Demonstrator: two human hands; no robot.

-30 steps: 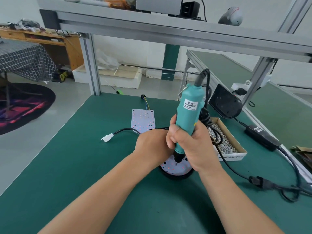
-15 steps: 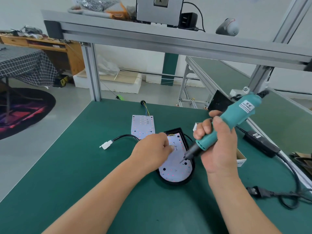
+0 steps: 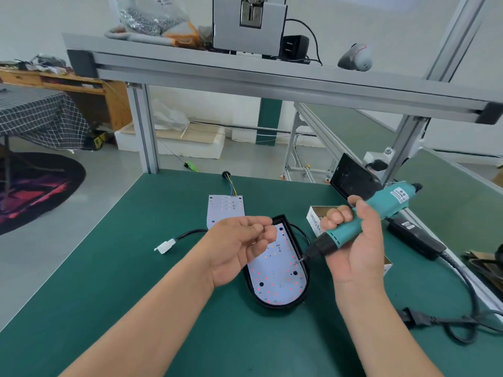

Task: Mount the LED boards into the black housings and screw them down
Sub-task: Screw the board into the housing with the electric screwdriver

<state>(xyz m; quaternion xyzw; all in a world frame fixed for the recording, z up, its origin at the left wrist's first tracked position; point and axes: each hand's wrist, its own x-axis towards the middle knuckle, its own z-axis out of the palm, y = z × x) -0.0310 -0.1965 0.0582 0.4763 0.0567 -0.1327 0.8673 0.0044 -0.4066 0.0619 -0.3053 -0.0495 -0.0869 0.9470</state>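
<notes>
Green bench mat (image 3: 136, 308) up front, and on it sits the black rounded plastic housing (image 3: 283, 306) with the white, red-dotted LED board (image 3: 275, 278) seated inside. The right hand (image 3: 353, 248) is wrapped tight round the teal electric screwdriver (image 3: 381, 210), its bit slanting down at the housing's right edge. The left hand (image 3: 236, 248) hovers just above the housing with fingers curled toward the thumb, and I can't tell if it pinches a screw. Best play, I'd say: stand the driver upright over the hole and steady the housing first.
</notes>
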